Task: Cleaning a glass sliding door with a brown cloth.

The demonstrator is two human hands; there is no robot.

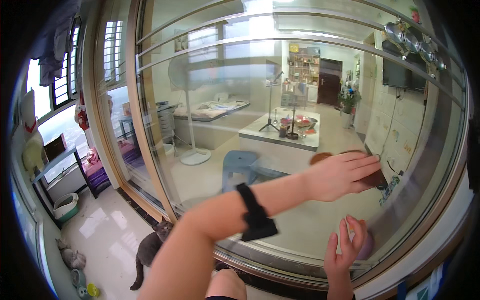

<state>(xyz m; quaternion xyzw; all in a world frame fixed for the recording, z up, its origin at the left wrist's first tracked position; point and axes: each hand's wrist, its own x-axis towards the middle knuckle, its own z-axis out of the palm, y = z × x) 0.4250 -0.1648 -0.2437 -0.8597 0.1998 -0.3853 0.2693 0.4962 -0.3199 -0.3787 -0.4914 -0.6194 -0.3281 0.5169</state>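
My left hand [343, 176] reaches across from the lower left, with its fingers extended close together in front of a large sliding glass door [292, 210]. A black strap with a small black block [258, 221] is on that forearm. Reddish-brown shapes show around and behind the fingers; whether they are held, behind the glass or reflected is unclear. The palm is hidden, and contact with the pane cannot be made out. Lower right, my right hand [345, 243] is raised near the glass with its fingers apart and slightly curled, nothing visible in it. An orange and purple blur shows behind it.
A grey cat [150, 243] sits by the door track; a paler cat [72, 257] lies near the left wall by small bowls [78, 278]. A litter box [66, 206] stands farther back. Through the glass are a blue stool [240, 161], a white-topped table [255, 129] and a standing fan [189, 112].
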